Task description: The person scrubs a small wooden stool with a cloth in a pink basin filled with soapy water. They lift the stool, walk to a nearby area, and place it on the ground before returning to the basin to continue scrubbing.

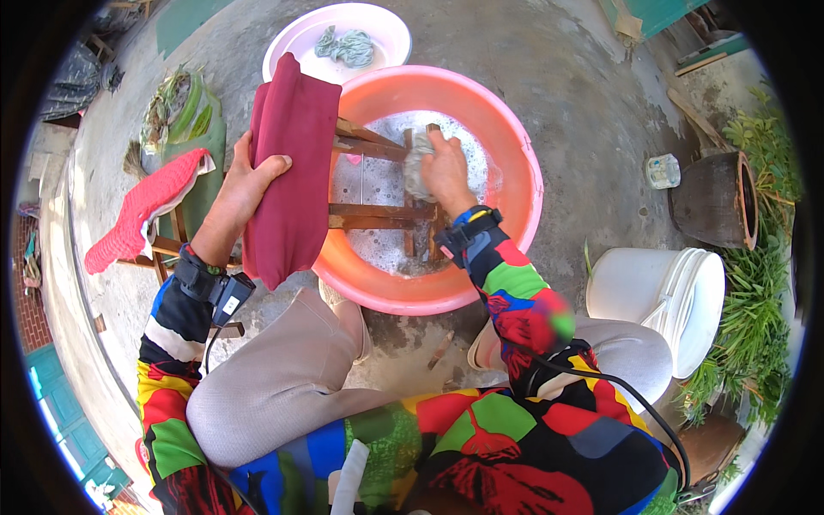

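Note:
A small wooden stool (373, 217) lies tilted over a large pink-orange plastic basin (508, 238), its legs reaching into the basin. Maroon cloth (296, 174) covers the stool's seat. My left hand (248, 180) grips this padded seat at its near-left edge, thumb on top. In my right hand (447, 170) is a wet greyish rag (418, 167), pressed against the leg end of the stool. Soapy water (380, 251) with foam covers the basin's bottom. A small pink thing near the stool's rails is too small to identify.
Behind the basin, a white-pink tub (290, 38) holds a grey-green cloth (347, 48). A white bucket (631, 283) lies on its side at right, near a brown clay pot (705, 199) and a glass jar (663, 172). At left is another stool with a red knitted cover (145, 212).

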Demonstrator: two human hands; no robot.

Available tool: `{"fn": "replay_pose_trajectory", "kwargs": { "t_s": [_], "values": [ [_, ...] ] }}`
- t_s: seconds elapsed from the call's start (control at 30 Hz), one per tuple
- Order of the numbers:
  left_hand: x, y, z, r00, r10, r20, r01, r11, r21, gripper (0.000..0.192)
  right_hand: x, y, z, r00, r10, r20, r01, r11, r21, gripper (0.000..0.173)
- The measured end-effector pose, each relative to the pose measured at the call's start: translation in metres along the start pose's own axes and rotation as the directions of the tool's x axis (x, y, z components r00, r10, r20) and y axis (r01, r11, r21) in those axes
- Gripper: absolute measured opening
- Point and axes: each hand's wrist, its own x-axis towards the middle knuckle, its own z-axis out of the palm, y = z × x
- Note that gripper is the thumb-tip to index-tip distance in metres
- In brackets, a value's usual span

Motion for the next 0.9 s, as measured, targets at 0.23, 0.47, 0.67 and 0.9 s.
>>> {"fn": "replay_pose_trajectory", "kwargs": {
  "t_s": [0.23, 0.47, 0.67, 0.9],
  "values": [
    [0.014, 0.013, 0.023, 0.996, 0.085, -0.017, -0.085, 0.996, 0.012, 0.089, 0.018, -0.049, 0.005, 0.990, -0.142, -0.027, 0.141, 0.989, -0.045, 0.031],
    [0.009, 0.012, 0.023, 0.996, 0.083, -0.009, -0.084, 0.996, -0.029, 0.094, 0.002, 0.067, -0.015, 0.980, 0.152, 0.125, -0.122, 0.967, -0.225, 0.034],
    [-0.007, 0.035, 0.037, 0.977, 0.211, -0.012, -0.209, 0.972, 0.110, 0.098, -0.047, 0.139, 0.006, 0.827, 0.547, -0.128, -0.542, 0.837, 0.073, 0.038],
    [-0.047, 0.105, 0.043, 0.878, 0.476, 0.041, -0.470, 0.847, 0.249, 0.099, -0.062, 0.131, -0.014, 0.795, 0.596, 0.113, -0.568, 0.797, -0.205, 0.054]
  ]
}}
